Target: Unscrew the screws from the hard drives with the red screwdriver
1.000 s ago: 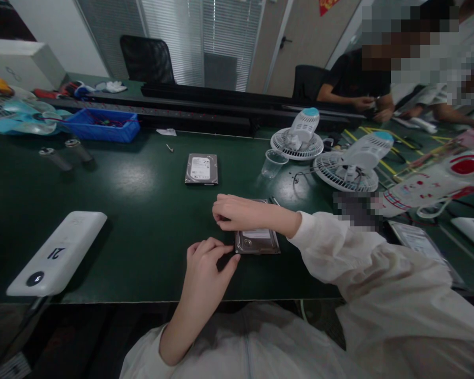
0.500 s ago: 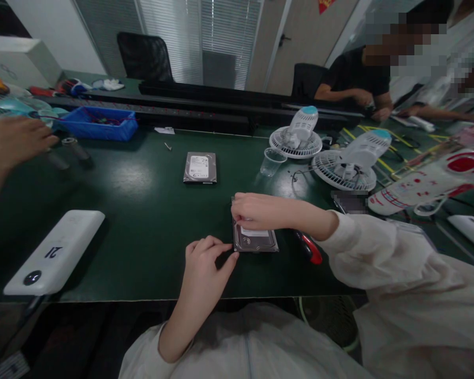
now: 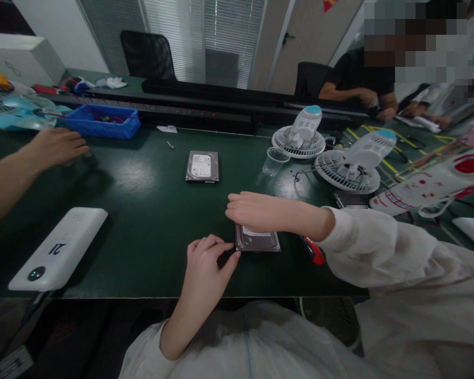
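A hard drive lies label up on the dark green table in front of me. My left hand pinches its near left corner between thumb and forefinger. Over the drive's far half my right hand is closed, knuckles up, covering much of the white label. Whatever its curled fingers hold is hidden beneath the hand. Just right of the drive is a tool with a red and black handle, partly under my right forearm. Farther off, a second hard drive lies flat with its label showing.
At the left, another person's hand reaches over the table near a blue bin. A white power bank lies front left. A clear plastic cup, white fan parts and a white bottle stand right.
My right hand has shifted slightly left over the drive; my left hand stays at its corner. The other person's hand has moved right, over the small metal cylinders. The view has shifted a little.
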`<state>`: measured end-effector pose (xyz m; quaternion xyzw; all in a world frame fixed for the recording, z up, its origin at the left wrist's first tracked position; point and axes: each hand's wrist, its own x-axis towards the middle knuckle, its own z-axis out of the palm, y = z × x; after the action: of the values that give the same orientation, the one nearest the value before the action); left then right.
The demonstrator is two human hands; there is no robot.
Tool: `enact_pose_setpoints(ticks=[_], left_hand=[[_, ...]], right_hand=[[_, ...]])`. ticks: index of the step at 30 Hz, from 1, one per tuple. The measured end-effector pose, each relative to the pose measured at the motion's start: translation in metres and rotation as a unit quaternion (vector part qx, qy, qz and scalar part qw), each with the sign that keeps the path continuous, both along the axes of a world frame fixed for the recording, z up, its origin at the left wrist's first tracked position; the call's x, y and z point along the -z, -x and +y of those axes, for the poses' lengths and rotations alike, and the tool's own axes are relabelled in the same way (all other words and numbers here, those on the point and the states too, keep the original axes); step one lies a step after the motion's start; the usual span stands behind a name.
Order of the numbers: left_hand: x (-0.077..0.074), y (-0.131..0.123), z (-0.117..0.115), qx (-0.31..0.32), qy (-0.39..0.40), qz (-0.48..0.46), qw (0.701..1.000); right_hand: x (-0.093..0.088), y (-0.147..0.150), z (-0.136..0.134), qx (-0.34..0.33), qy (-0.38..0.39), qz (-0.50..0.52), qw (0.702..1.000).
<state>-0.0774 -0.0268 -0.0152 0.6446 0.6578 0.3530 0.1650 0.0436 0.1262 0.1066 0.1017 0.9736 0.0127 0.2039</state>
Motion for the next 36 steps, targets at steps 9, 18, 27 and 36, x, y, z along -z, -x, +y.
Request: enact_pose_setpoints(ticks=[9, 18, 27, 36], left_hand=[[-0.001, 0.001, 0.0, 0.003, 0.009, -0.007, 1.0], [-0.001, 0.0, 0.0, 0.004, 0.004, -0.009, 1.0], [-0.002, 0.001, 0.0, 0.004, 0.009, -0.009, 1.0], [-0.001, 0.001, 0.0, 0.0, 0.006, -0.01, 1.0]], right_hand=[[0.001, 0.001, 0.001, -0.013, -0.007, 0.002, 1.0], [0.007, 0.0, 0.005, -0.021, 0.004, 0.027, 0.999], [0.015, -0.006, 0.025, 0.002, 0.091, 0.058, 0.994], [0.02, -0.012, 0.028, 0.007, 0.129, 0.091, 0.987]])
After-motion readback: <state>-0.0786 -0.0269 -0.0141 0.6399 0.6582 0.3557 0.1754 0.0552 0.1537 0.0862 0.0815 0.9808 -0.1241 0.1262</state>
